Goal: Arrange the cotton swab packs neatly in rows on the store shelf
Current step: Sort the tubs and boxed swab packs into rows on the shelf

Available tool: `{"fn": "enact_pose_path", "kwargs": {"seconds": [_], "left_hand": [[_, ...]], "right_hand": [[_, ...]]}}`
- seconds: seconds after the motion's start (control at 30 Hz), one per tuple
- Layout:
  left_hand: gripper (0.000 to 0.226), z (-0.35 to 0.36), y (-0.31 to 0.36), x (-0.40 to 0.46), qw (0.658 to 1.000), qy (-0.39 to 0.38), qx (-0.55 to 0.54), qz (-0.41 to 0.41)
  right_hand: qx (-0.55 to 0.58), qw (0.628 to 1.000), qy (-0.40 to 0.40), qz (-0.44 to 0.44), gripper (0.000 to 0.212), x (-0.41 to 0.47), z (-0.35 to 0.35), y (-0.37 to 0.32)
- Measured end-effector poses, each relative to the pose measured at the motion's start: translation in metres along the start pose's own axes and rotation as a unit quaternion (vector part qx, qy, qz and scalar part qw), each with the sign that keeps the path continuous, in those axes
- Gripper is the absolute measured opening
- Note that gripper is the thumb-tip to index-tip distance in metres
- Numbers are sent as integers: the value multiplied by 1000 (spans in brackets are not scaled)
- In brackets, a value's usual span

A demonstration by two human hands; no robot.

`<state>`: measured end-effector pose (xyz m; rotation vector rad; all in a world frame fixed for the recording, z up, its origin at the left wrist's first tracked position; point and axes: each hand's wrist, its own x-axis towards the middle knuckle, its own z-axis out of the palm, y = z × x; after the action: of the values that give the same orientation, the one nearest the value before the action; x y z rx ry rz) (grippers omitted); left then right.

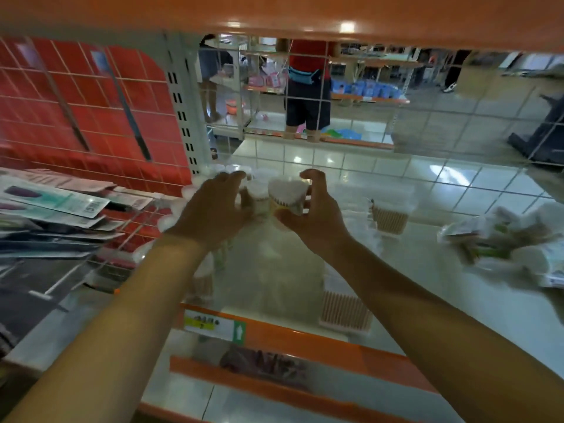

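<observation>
Both hands reach deep onto the shelf (274, 270), the right hand (308, 215) with fingers curled round a heart-shaped swab pack (288, 193), the left hand (213, 209) gripping neighbouring packs (256, 196), apparently to line them up.

Flat carded packets (58, 206) stacked left; red panel (76, 111) behind wire grid.
</observation>
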<state>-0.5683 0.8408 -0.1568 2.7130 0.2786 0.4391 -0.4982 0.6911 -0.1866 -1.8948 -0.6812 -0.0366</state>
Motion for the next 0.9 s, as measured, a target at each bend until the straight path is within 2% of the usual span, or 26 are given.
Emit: {"fn": "enact_pose_path", "kwargs": {"seconds": [0.13,0.33,0.5,0.73,0.9], "left_hand": [[47,-4,-28,16,1000,-18,12,-6],[43,4,-45,33,993,-112,16,-17],[38,17,-64,41,987,-155,50,-8],[35,25,-74,45,986,-149,79,12],[34,25,-75,45,985,-145,84,35]], "right_hand": [[-16,999,-9,29,64,16,36,-1],[0,994,-22,106,56,27,74,9],[2,991,-19,130,59,28,91,17],[-10,986,22,163,60,40,102,28],[-14,987,45,154,62,41,104,32]]}}
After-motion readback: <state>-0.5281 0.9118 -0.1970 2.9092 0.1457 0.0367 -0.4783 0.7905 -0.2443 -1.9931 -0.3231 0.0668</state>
